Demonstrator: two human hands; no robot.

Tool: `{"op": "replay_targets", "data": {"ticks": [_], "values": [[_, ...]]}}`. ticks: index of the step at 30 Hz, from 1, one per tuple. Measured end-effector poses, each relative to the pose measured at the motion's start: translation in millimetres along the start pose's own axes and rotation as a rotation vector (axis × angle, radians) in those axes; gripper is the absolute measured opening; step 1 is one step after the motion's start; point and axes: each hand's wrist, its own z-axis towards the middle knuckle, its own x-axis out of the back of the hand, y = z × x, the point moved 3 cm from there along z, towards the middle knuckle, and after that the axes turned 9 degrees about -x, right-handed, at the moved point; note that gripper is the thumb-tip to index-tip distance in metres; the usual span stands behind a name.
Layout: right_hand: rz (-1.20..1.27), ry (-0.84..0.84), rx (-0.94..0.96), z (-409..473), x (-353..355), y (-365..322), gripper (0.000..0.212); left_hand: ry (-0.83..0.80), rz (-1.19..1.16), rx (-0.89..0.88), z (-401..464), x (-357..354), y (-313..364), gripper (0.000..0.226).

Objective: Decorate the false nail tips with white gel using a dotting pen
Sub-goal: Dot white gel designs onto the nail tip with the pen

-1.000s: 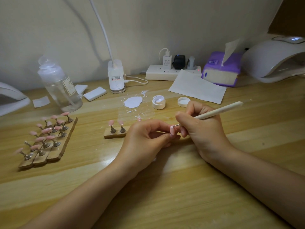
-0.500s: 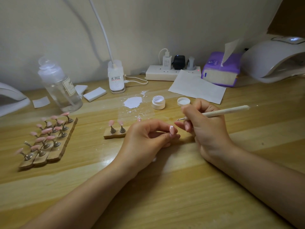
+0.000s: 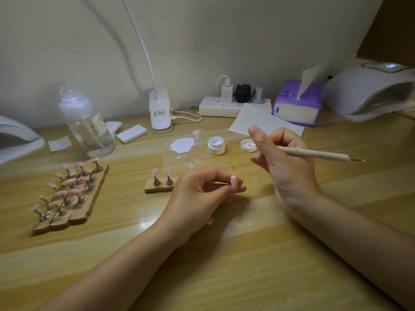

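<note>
**Pen tip in the lid, nail tip waiting in the other hand**

The right hand is up over the table, fingers curled round the dotting pen, thumb raised. The pen lies nearly level, its fine metal end reaching left into the small white lid, which lies just right of the open gel jar. The pen's far end pokes out to the right, well past the hand.

Nearer the camera, the left hand rests on the wood, thumb and forefinger pinching a pink false nail tip, face up, with a small white mark near its upper edge. Nail tip and pen end are apart: the lid sits beyond and a little right of the left fingertips.

Just left of that hand, a small wooden stand carries two more pink tips. Further left, a larger rack carries many. A white smear lies left of the jar.
</note>
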Motion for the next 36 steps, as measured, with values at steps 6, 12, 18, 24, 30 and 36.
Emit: {"op": "replay_targets", "data": {"ticks": [6,12,18,24,30,36], "values": [[-0.136,0.032,0.094,24.8,-8.1,-8.8,0.034,0.004,-0.021,-0.005,0.2,-1.1,0.3,0.015],[-0.319,0.029,0.108,55.8,-32.2,8.0,0.032,-0.004,-0.031,-0.011,0.1,-1.6,1.2,0.011],[-0.509,0.164,0.217,72.2,-38.3,22.2,0.047,-0.007,-0.036,0.0,0.9,-1.3,0.2,0.007],[-0.626,0.171,0.317,73.8,-37.5,32.4,0.049,-0.006,-0.019,-0.003,1.0,-1.5,1.4,0.007],[-0.698,0.115,0.281,78.4,-37.8,37.8,0.047,-0.006,-0.013,-0.001,0.4,-1.8,2.0,0.007],[-0.731,0.097,0.3,81.1,-38.6,40.1,0.045,-0.008,-0.022,-0.006,0.1,-1.9,3.0,0.006]]}}
